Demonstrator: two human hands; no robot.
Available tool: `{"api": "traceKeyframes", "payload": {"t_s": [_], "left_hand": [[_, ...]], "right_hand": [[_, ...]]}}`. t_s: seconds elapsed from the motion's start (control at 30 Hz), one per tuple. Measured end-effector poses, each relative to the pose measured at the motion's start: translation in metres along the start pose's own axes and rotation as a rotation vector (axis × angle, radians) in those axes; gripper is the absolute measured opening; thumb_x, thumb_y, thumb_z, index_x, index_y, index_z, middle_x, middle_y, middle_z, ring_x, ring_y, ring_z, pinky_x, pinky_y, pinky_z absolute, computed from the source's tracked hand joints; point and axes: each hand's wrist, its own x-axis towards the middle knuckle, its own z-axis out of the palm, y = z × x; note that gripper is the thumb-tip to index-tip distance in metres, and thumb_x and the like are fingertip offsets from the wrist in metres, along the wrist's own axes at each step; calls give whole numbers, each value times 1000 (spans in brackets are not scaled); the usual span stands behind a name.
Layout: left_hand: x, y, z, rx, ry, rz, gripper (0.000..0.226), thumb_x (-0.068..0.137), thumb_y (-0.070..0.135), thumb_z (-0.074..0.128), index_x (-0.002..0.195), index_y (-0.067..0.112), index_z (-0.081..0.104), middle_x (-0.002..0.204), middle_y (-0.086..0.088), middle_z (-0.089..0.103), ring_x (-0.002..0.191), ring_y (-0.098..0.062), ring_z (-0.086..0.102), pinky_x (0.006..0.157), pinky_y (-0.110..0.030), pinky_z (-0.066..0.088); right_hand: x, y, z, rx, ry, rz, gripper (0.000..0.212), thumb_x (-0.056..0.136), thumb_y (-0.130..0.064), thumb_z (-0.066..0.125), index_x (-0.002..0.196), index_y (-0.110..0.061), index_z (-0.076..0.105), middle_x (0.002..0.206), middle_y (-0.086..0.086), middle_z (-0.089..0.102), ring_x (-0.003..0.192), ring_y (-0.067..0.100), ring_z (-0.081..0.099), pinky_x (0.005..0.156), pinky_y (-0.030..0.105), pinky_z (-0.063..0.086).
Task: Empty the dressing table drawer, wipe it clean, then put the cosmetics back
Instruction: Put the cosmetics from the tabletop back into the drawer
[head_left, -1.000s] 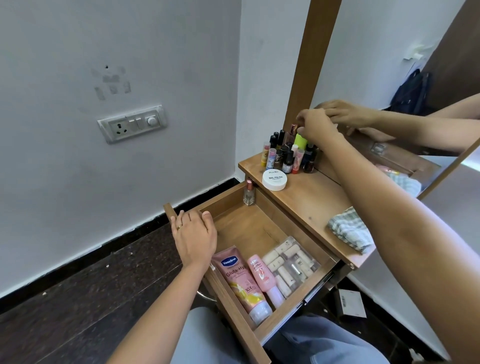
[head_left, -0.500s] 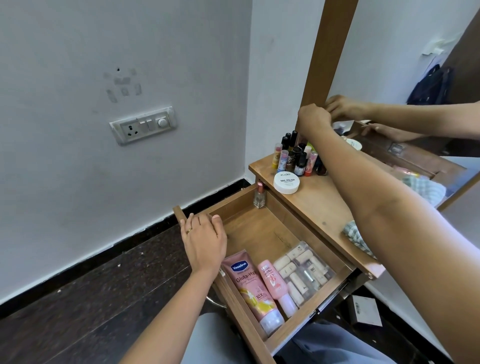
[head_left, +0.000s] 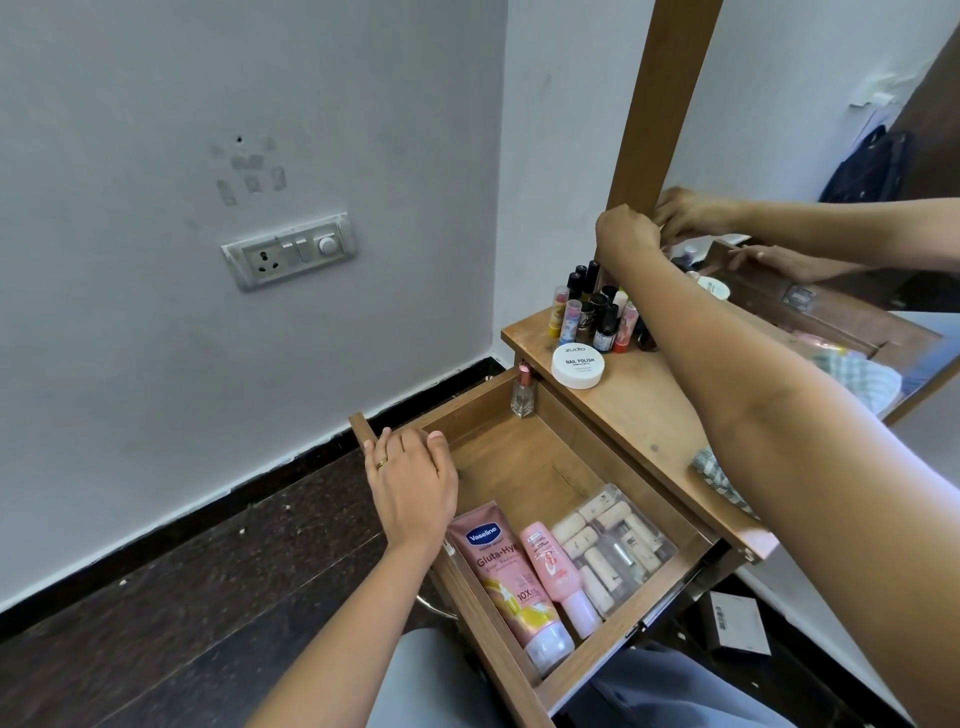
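The pink tube (head_left: 511, 577) in the drawer (head_left: 519, 467), lying nearer the person than the left hand's (head_left: 410, 483) fingers (head_left: 395, 441) on the drawer's rim, reads "Vaseline" in a blue badge, then "Gluta-Hy" and, lower down, "10X". The white round tub (head_left: 577, 365) on the worktop (head_left: 634, 410), below the right hand's (head_left: 626, 234) curled fingers (head_left: 652, 234), reads "zudio" and "NAIL POLISH". The print on the small pink bottle (head_left: 553, 569) touching the tube is too small to read.
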Motion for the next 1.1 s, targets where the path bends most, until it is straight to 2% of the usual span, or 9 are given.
{"api": "traceKeyframes", "payload": {"t_s": [0.23, 0.4, 0.57, 0.87, 1.1], "left_hand": [[0, 1, -2, -11, -8, -9, 50, 98, 36, 26, 104, 9, 67, 117, -11, 68, 128, -27, 49, 117, -40, 17], [-1, 1, -2, -6, -12, -12, 51, 98, 37, 24, 104, 9, 67, 117, -11, 67, 129, -27, 49, 117, -40, 16], [-1, 1, -2, -9, -18, -10, 44, 101, 32, 30, 104, 9, 67, 118, -11, 67, 129, -27, 48, 118, -41, 17], [0, 0, -1, 5, -9, 1, 52, 98, 37, 24, 103, 9, 67, 116, -11, 68, 128, -27, 50, 118, -42, 19], [-1, 1, -2, -13, -1, -4, 50, 98, 35, 26, 101, 8, 67, 116, -13, 67, 128, -29, 49, 118, -43, 19]], "right_hand": [[-2, -7, -3, 37, -37, 57, 33, 91, 9, 47, 122, 7, 54, 125, 20, 57, 111, 35, 60, 65, 36, 44], [-1, -6, 2, 124, -68, 94, 39, 92, 6, 48, 130, 7, 47, 133, 21, 50, 120, 37, 54, 85, 41, 50], [0, 0, 3, 226, -103, 156, 39, 92, 3, 48, 130, 4, 50, 136, 20, 49, 124, 36, 50, 90, 43, 48], [-7, 1, 1, 233, -66, 183, 30, 90, 4, 49, 118, 1, 60, 123, 16, 60, 115, 34, 57, 83, 38, 48], [-11, 4, -20, 189, 5, 160, 30, 86, 11, 52, 113, 3, 60, 118, 18, 62, 110, 37, 60, 73, 38, 47]]}}
